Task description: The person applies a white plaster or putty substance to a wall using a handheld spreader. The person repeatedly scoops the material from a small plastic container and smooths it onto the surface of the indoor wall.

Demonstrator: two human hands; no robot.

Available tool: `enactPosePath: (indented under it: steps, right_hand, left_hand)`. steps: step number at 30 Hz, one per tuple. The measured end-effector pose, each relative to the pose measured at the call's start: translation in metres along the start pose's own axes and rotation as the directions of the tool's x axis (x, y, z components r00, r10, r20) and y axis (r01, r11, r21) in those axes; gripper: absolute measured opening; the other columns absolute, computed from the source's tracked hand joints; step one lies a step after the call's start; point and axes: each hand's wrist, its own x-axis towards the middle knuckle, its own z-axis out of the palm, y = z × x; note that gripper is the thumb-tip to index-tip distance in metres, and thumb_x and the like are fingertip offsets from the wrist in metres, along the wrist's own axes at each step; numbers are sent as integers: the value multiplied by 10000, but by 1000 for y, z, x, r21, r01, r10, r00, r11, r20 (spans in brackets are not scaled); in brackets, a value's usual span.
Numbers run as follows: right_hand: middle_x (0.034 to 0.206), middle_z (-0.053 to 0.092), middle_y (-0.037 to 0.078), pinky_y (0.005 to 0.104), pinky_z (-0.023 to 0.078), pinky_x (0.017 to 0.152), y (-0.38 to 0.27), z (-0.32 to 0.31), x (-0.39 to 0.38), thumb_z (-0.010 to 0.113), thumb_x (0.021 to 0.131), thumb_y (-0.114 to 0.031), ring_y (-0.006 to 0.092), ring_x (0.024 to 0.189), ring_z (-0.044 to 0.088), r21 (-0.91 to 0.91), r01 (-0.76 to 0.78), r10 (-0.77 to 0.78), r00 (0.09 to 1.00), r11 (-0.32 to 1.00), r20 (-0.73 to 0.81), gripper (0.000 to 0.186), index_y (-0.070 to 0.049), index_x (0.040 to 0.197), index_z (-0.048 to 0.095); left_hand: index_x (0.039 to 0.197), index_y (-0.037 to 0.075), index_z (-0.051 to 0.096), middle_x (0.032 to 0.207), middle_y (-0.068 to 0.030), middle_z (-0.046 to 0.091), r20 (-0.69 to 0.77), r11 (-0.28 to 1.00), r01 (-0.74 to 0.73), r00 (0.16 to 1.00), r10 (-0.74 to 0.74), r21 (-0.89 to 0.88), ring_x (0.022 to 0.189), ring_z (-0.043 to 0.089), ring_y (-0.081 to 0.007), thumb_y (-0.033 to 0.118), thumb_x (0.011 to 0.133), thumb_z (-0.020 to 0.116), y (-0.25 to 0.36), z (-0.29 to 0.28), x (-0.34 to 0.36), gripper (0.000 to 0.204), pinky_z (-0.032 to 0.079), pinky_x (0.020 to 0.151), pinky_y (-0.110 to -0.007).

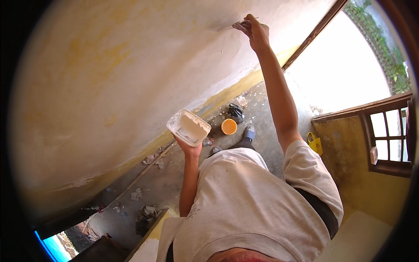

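My right hand [254,32] is raised high against the pale, yellow-mottled wall [109,100], fingers closed on a flat scraper [239,24] whose blade lies at the wall surface, partly hidden by shadow and fingers. My left hand [190,148] holds a translucent rectangular plastic tub [187,127] from below, tilted toward me, with white paste inside and smeared on its walls. The tub is beside the lower part of the wall, above the floor.
On the concrete floor [270,153] are an orange bucket [229,126], a black object [235,112], scattered debris and a long pole [135,181] along the wall. A bright doorway [336,65], yellow bag [315,146] and wooden window frame [380,165] are at right.
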Motion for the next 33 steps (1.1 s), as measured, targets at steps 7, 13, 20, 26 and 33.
enactPosePath:
  steps: [7,13,20,26,33]
  right_hand:
    - [914,689,130,298,603,663,20,-23,-61,543,995,-102,189,711,685,-196,181,-195,979,964,-52,142,16,1026,616]
    - [899,679,128,314,534,586,124,-90,-66,558,957,-69,159,669,634,-554,15,-195,943,832,-268,113,27,985,610]
    - [1029,676,184,351,605,618,169,58,-123,674,897,-55,267,816,747,-688,375,-499,866,621,22,198,55,1051,616]
    - [830,672,136,320,613,611,174,54,-184,617,940,-46,194,712,686,-555,387,-376,916,737,139,191,39,1109,643]
    - [992,741,182,344,622,666,117,14,-98,608,961,-59,254,794,732,-745,413,-639,769,523,-23,239,45,1172,651]
  left_hand:
    - [1386,209,570,1340,14,627,-18,1000,7,1000,-7,15,1247,582,-234,631,1004,491,1,-12,5,575,465,1071,-476]
    - [1396,210,567,1355,15,624,27,1000,-1,1000,2,-14,1260,578,-245,624,1004,498,-2,-2,0,574,460,1081,-482]
    - [1384,207,588,1375,6,628,-26,996,15,999,-17,-85,1287,570,-251,578,1015,486,2,-4,0,534,417,1129,-495]
    - [1393,229,579,1394,15,613,-65,1000,-9,998,9,8,1308,551,-244,577,1014,485,2,0,-3,523,398,1142,-499]
    - [1383,217,584,1374,14,621,9,998,-23,1000,23,-62,1285,564,-245,569,1016,487,-2,-6,-1,518,402,1139,-493]
